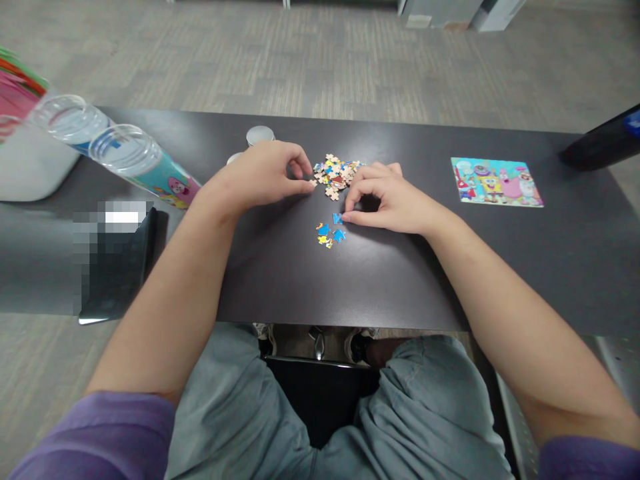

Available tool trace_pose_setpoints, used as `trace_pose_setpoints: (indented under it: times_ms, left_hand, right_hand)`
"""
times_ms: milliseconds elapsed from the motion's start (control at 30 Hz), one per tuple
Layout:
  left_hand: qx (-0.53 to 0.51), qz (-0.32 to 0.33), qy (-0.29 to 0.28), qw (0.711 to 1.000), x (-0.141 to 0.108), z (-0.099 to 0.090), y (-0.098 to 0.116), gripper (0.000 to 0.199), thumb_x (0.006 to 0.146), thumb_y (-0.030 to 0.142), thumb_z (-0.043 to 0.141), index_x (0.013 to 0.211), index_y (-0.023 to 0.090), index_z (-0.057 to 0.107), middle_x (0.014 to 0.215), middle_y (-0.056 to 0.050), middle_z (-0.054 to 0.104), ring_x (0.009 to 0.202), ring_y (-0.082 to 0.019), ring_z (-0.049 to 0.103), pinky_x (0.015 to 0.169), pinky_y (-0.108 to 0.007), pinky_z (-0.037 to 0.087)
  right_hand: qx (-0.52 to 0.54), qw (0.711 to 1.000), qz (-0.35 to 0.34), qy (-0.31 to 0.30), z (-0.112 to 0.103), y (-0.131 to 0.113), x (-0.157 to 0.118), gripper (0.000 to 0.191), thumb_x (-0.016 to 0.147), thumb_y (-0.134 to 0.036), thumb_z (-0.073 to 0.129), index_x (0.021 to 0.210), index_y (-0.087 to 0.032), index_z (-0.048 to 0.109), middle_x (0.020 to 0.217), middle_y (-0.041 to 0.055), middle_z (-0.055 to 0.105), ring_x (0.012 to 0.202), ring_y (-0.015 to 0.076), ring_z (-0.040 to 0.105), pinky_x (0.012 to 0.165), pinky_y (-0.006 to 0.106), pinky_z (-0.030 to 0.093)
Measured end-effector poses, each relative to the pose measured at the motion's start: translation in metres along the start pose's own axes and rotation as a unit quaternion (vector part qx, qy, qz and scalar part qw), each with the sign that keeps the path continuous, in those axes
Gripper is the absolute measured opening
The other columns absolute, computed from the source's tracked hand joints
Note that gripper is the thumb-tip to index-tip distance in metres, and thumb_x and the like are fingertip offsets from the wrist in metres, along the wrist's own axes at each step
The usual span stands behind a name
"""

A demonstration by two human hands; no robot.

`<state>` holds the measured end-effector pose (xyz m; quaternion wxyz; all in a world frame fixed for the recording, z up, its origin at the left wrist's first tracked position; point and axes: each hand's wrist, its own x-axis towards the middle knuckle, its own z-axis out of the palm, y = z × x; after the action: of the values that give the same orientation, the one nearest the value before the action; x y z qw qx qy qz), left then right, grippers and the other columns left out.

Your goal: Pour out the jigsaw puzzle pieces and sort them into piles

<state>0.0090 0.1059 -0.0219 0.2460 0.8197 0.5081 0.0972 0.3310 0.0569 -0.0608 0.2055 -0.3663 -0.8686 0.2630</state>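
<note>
A heap of small jigsaw puzzle pieces (333, 172), some printed side up and some showing bare backing, lies on the dark table. My left hand (267, 173) rests at the heap's left edge, fingers curled and apart from the thumb, whose tip is close to a piece. Just in front of the heap, my right hand (383, 197) has thumb and index finger closed at the edge of a blue puzzle piece (337, 219). Nearer to me sit several blue and yellow pieces (325, 231) in a loose cluster; whether they interlock I cannot tell.
A colourful cartoon picture card (497, 182) lies at the right. Two clear tubes (145, 160) and a black device (117, 267) occupy the left side. Behind my left hand is a round silver lid (260, 135). A dark cylindrical object (600, 147) is at the far right.
</note>
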Motion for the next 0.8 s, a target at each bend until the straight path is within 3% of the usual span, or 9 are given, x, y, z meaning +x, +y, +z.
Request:
trace_pose_setpoints:
  times_ms: [167,333,433,567,667,800]
  left_hand:
    - [0.043,-0.002,-0.017,0.999,0.003,0.003,0.006,0.033,0.105,0.03,0.098,0.135,0.018,0.093,0.12,-0.008,0.087,0.088,-0.025,0.072,0.086,-0.044,0.05]
    - [0.028,-0.023,-0.023,0.999,-0.002,0.001,0.018,0.021,0.103,0.018,0.1,0.121,0.019,0.089,0.104,-0.001,0.081,0.085,-0.021,0.068,0.083,-0.041,0.049]
    - [-0.012,0.001,-0.028,1.0,-0.005,0.0,0.021,0.015,0.1,0.017,0.097,0.107,0.023,0.086,0.093,0.005,0.079,0.083,-0.019,0.068,0.081,-0.039,0.048]
    - [-0.089,0.085,-0.077,0.989,-0.006,0.001,0.019,0.01,0.085,0.032,0.09,0.092,0.028,0.083,0.072,0.009,0.069,0.069,-0.019,0.064,0.073,-0.04,0.047]
    - [-0.131,0.12,-0.113,0.978,-0.007,0.0,0.017,0.028,0.073,0.047,0.088,0.094,0.028,0.083,0.072,0.007,0.071,0.069,-0.022,0.068,0.072,-0.042,0.05]
    - [-0.117,0.121,-0.068,0.983,-0.005,0.003,0.011,0.038,0.081,0.06,0.084,0.1,0.027,0.084,0.085,0.001,0.078,0.074,-0.023,0.069,0.076,-0.043,0.053]
  right_hand:
    - [0.002,1.0,-0.01,0.011,0.0,0.0,0.001,0.025,0.111,-0.056,0.09,0.109,-0.03,0.092,0.113,0.0037,0.081,0.114,0.0319,0.069,0.115,0.054,0.03]
    - [0.006,0.999,-0.029,-0.018,-0.001,0.0,0.0,0.028,0.115,-0.06,0.09,0.11,-0.033,0.097,0.115,0.0052,0.08,0.12,0.0332,0.067,0.118,0.056,0.03]
    - [0.016,0.998,-0.049,-0.029,-0.003,0.0,-0.002,0.032,0.116,-0.064,0.09,0.109,-0.034,0.098,0.115,0.005,0.079,0.12,0.0331,0.067,0.117,0.055,0.03]
    - [0.001,0.999,-0.033,0.021,-0.004,-0.001,-0.002,0.03,0.114,-0.062,0.09,0.11,-0.033,0.096,0.109,0.0032,0.08,0.113,0.0316,0.068,0.115,0.054,0.032]
    - [-0.042,0.996,0.014,0.075,0.0,-0.001,0.001,0.03,0.113,-0.061,0.087,0.109,-0.032,0.091,0.102,0.0032,0.078,0.106,0.0322,0.069,0.113,0.055,0.036]
    - [-0.089,0.986,0.059,0.125,0.008,-0.001,0.006,0.029,0.113,-0.058,0.085,0.103,-0.031,0.085,0.095,0.0036,0.075,0.099,0.033,0.068,0.11,0.057,0.039]
